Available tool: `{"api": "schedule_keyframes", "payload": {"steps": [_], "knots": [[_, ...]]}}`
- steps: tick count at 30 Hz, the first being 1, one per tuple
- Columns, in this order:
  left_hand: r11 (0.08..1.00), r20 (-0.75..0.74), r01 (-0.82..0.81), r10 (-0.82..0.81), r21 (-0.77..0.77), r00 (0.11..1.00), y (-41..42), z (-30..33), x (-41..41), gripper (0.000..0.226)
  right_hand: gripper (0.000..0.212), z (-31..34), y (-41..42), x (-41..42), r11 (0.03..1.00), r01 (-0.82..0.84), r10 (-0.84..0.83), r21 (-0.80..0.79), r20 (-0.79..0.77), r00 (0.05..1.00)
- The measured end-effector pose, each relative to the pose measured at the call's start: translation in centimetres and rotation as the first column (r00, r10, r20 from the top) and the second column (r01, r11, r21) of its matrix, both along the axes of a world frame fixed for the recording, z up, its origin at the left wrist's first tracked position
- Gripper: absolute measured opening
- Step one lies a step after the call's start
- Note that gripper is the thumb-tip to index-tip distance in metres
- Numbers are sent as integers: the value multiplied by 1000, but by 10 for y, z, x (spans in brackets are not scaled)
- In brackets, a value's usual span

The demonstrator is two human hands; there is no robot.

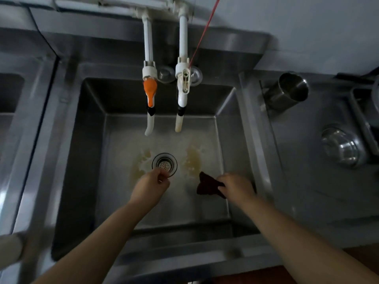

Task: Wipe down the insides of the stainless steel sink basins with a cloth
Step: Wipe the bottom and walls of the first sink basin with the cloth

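Note:
A deep stainless steel sink basin [123, 191] fills the middle of the view, with yellowish stains on its floor either side of the round drain strainer [164, 164]. My left hand [150, 186] reaches down to the strainer's near rim, fingers pinched at its edge. Low in the basin at the right, my right hand [235, 187] grips a dark red cloth [207, 185], which hangs just above or on the floor beside the right-hand stain.
Two white taps hang over the basin's back: one with an orange handle [150, 89], one all white [183, 87]. A second basin [10, 93] lies to the left. On the right counter stand a steel cup [291, 90] and a steel lid [341, 146].

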State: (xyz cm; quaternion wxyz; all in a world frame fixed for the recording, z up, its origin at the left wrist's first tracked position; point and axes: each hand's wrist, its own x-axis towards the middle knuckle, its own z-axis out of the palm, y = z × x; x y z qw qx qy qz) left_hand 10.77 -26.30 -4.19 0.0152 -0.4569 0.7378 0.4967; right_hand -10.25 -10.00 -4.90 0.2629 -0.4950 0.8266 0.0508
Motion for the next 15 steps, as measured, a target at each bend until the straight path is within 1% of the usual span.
{"api": "schedule_keyframes", "payload": {"steps": [3,5,6,8,9,11,13,15], "knots": [[999,15,28,-28,28,999,-9,-18,-3,11,23,-16,3,-5,996,-78,82,44,-107,991],[997,23,52,-53,52,998,-12,-30,-5,11,26,-29,8,-3,978,-155,177,141,-153,972],[996,21,61,-63,66,998,-12,-36,-7,11,27,-36,12,0,961,-186,219,205,-147,965],[993,19,80,-82,87,996,-12,-46,-11,13,28,-51,20,6,912,-223,261,345,-69,963],[991,21,93,-95,92,995,-12,-51,-13,13,29,-58,25,8,886,-222,246,407,-6,969],[988,27,123,-126,91,992,-11,-59,-16,13,31,-70,32,11,869,-151,109,471,117,987],[985,42,151,-155,87,987,-10,-66,-19,13,36,-77,34,11,884,-44,-49,466,184,982],[981,67,175,-181,83,981,-8,-72,-21,13,43,-86,32,9,886,24,-143,463,222,965]]}}
